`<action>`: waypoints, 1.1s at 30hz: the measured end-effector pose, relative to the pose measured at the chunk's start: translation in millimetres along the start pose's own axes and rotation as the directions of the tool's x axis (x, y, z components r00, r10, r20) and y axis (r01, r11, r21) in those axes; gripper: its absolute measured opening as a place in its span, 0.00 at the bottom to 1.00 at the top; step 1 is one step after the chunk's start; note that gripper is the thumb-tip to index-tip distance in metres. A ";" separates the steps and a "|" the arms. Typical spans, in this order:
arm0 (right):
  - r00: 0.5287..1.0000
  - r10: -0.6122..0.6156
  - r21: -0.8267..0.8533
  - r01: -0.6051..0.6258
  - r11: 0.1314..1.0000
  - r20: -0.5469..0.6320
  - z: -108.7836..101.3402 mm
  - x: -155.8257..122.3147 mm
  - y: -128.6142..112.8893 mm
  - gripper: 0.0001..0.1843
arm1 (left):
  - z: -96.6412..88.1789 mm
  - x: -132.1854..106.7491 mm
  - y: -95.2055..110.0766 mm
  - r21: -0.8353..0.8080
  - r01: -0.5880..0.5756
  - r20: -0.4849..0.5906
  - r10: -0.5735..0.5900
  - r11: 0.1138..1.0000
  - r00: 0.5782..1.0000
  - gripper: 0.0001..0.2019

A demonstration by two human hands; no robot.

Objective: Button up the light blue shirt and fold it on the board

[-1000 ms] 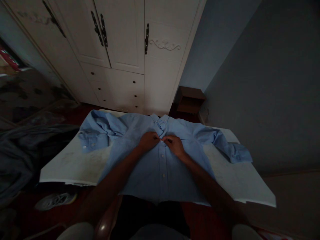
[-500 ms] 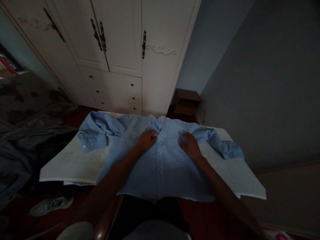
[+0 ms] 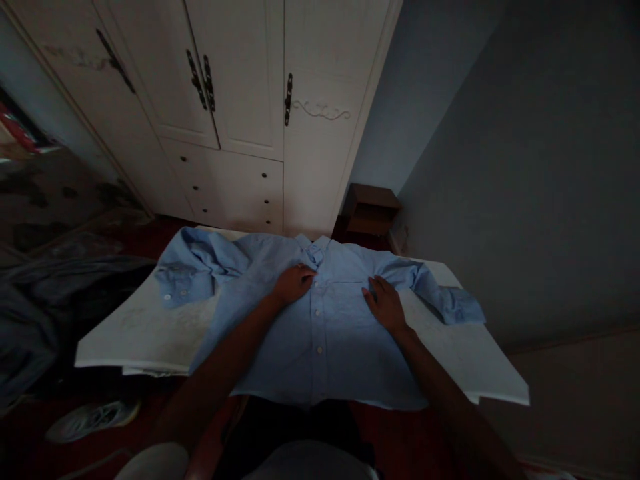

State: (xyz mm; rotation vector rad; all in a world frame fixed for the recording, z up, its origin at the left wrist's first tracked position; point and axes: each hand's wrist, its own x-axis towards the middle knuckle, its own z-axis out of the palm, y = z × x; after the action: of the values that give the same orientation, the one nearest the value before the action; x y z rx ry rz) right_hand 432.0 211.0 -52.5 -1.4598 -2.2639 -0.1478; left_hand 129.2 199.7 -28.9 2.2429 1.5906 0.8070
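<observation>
A light blue button-up shirt [image 3: 280, 333] lies spread face up, its collar at the far side and its hem hanging over the near edge of a white board [image 3: 135, 333]. My left hand [image 3: 295, 283] rests on the chest beside the button placket, its thumb and fingertips closed at the placket edge below the collar. What fabric lies between those fingertips is partly hidden. On the other side of the chest, my right hand [image 3: 386, 305] touches the shirt with its fingers stretched out and apart. Both sleeves angle outward, with the cuffs folded inward near the board's sides.
A white wardrobe [image 3: 245, 73] with dark handles and drawers stands beyond the board. A small brown cabinet [image 3: 373, 208] sits by the grey wall at the back right. Dark clothing [image 3: 30, 320] is heaped at the left, and a shoe [image 3: 95, 420] lies on the red floor.
My right hand has shifted slightly right and toward me across the chest. My left hand stays by the placket, its fingertips lying lower on the fabric. The view has tilted slightly upward.
</observation>
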 end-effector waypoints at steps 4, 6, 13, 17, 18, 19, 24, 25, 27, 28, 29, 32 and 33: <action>1.000 -0.002 0.020 0.002 1.000 -0.009 2.5 -1.4 3.3 0.28 | -2.0 -3.6 2.0 0.023 0.038 0.003 -0.038 0.999 0.999 0.14; 1.000 -0.006 0.042 0.006 0.999 -0.004 2.5 -1.7 5.7 0.27 | -3.3 -6.5 5.1 0.063 0.070 0.011 -0.071 0.996 0.997 0.14; 0.983 0.111 -0.036 -0.107 0.994 0.143 -25.7 -2.9 6.3 0.23 | -16.5 -26.1 10.7 0.202 0.223 -0.005 -0.227 0.954 0.974 0.17; 0.914 0.280 -0.135 -0.250 0.959 0.295 -56.4 5.1 6.5 0.21 | -45.3 -40.0 -9.3 0.258 0.320 -0.105 -0.302 0.912 0.947 0.18; 0.887 0.323 -0.175 -0.279 0.944 0.331 -63.4 9.7 8.1 0.21 | -55.3 -42.4 -16.6 0.278 0.349 -0.150 -0.318 0.895 0.936 0.19; 0.857 0.365 -0.222 -0.302 0.927 0.362 -69.6 15.2 10.2 0.22 | -65.7 -44.2 -24.0 0.304 0.375 -0.197 -0.328 0.876 0.924 0.19; 0.788 0.448 -0.349 -0.315 0.882 0.422 -83.8 47.1 11.8 0.22 | -101.4 -45.6 -48.0 0.446 0.387 -0.268 -0.291 0.807 0.918 0.24; 0.804 0.425 -0.337 -0.297 0.893 0.416 -82.7 52.8 8.0 0.21 | -101.6 -45.1 -48.2 0.457 0.351 -0.231 -0.271 0.817 0.934 0.26; 0.850 0.348 -0.294 -0.242 0.925 0.394 -76.5 63.4 -2.8 0.21 | -94.4 -44.5 -44.7 0.465 0.244 -0.133 -0.205 0.851 0.970 0.29; 0.874 0.302 -0.275 -0.205 0.940 0.380 -71.5 68.4 -8.2 0.21 | -87.8 -44.6 -41.8 0.470 0.186 -0.080 -0.168 0.863 0.983 0.30; 0.897 0.251 -0.259 -0.161 0.952 0.365 -65.5 73.2 -12.6 0.21 | -80.2 -45.3 -38.9 0.475 0.138 -0.031 -0.140 0.869 0.990 0.33; 0.935 0.165 -0.259 -0.083 0.962 0.314 -43.2 84.8 -13.2 0.28 | -58.5 -51.8 -34.1 0.475 0.114 0.047 -0.154 0.873 0.987 0.40; 0.932 0.182 -0.265 -0.099 0.959 0.313 -35.5 86.9 -8.8 0.32 | -53.3 -55.3 -34.4 0.467 0.137 0.042 -0.176 0.873 0.983 0.41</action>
State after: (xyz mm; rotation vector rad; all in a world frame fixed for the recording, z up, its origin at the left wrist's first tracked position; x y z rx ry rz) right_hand 404.9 268.9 16.8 -1.8985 -2.4618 -0.1490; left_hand 58.2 155.7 -19.4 2.3638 2.0665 0.3013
